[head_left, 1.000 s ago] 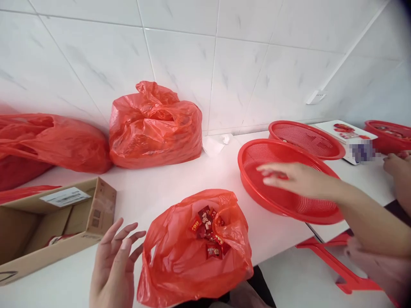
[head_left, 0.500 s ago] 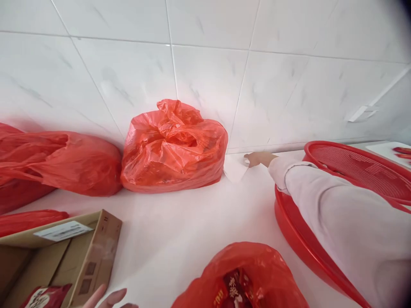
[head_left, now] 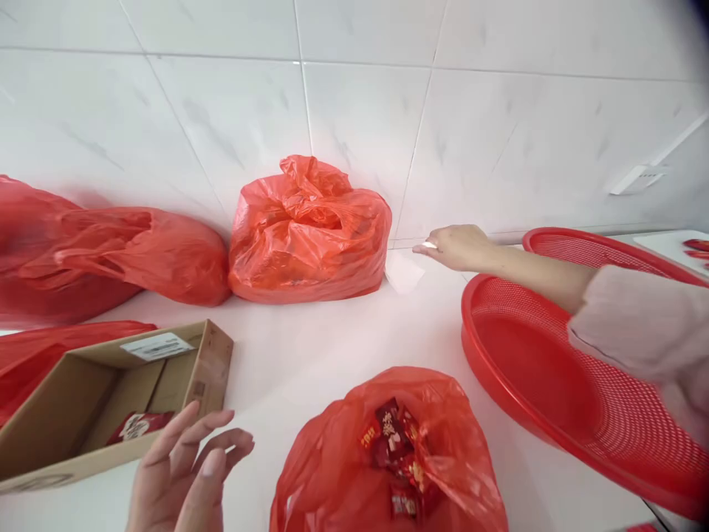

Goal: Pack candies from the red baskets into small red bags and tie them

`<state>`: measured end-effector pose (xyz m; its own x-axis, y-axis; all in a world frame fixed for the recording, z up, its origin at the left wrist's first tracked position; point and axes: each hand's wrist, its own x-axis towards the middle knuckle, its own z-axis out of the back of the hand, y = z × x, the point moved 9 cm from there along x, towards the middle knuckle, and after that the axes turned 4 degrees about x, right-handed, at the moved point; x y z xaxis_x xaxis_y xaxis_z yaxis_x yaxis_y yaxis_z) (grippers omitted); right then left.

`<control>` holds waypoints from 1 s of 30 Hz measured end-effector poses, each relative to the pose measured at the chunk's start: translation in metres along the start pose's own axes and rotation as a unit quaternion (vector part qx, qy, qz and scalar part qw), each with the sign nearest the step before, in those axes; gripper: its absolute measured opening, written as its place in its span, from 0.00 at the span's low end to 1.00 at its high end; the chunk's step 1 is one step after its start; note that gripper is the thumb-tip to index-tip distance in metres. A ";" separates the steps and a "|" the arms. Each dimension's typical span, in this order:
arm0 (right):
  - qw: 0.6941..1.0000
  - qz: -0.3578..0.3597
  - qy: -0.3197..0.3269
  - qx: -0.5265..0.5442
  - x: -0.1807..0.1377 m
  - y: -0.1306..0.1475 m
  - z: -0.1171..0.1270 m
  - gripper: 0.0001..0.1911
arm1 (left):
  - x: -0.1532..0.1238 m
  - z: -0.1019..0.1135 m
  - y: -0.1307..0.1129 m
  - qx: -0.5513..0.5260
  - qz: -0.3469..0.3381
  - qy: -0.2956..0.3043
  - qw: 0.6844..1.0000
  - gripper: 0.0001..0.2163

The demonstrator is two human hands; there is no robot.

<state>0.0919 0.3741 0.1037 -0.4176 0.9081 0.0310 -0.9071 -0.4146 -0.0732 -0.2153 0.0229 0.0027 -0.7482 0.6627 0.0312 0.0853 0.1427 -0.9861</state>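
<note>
My right hand (head_left: 457,246) reaches far across the white table to a piece of white paper (head_left: 404,272) by the wall, and its fingers pinch the paper's upper edge. My left hand (head_left: 182,473) hovers open with spread fingers near the front, between a cardboard box (head_left: 66,403) and an open red plastic bag (head_left: 388,458) holding several small red packets. A full, knotted red bag (head_left: 310,233) stands against the tiled wall just left of the paper.
A large red mesh basket (head_left: 554,384) lies under my right forearm, with a second one (head_left: 598,251) behind it. More red bags (head_left: 111,255) lie along the wall at left. The box holds a red packet (head_left: 136,425).
My right hand went from above the red basket out to the white paper by the wall and took its edge. The view shifted left and up, then down again. My left hand stayed open.
</note>
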 end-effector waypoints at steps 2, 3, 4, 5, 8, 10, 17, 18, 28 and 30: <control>0.997 0.033 -0.014 0.065 -0.046 0.032 0.019 0.36 | -0.012 -0.002 -0.021 -0.001 -0.040 0.007 0.999 0.17; 0.993 0.047 -0.009 0.112 -0.069 0.046 0.026 0.37 | -0.020 -0.004 -0.033 0.001 -0.061 0.011 0.998 0.17; 0.984 0.062 0.006 0.168 -0.092 0.059 0.031 0.37 | -0.029 -0.008 -0.046 0.003 -0.083 0.016 0.996 0.17; 0.970 0.078 0.029 0.229 -0.113 0.070 0.034 0.36 | -0.040 -0.013 -0.059 0.004 -0.104 0.020 0.994 0.18; 0.909 0.137 0.126 0.374 -0.173 0.101 0.035 0.25 | -0.077 -0.031 -0.091 0.023 -0.145 0.042 0.988 0.18; 0.871 0.168 0.156 0.435 -0.205 0.114 0.032 0.19 | -0.099 -0.041 -0.099 0.045 -0.141 0.063 0.987 0.18; 0.792 0.141 0.084 0.588 -0.269 0.139 0.008 0.21 | -0.145 -0.077 -0.064 0.030 -0.102 0.264 0.959 0.17; 0.787 0.138 0.074 0.597 -0.274 0.145 0.005 0.22 | -0.149 -0.080 -0.057 0.030 -0.093 0.292 0.951 0.18; 0.617 0.073 0.065 0.781 -0.266 0.196 -0.030 0.33 | -0.142 -0.071 -0.040 0.020 -0.075 0.271 0.959 0.18; 0.576 0.058 0.096 0.810 -0.262 0.201 -0.035 0.35 | -0.139 -0.072 -0.039 0.016 -0.075 0.262 0.962 0.18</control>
<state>0.0210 0.0545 0.0457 -0.6085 0.7936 -0.0025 0.2009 0.1570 0.9669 -0.0674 -0.0217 0.0489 -0.3148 0.9172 0.2442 -0.0239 0.2495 -0.9681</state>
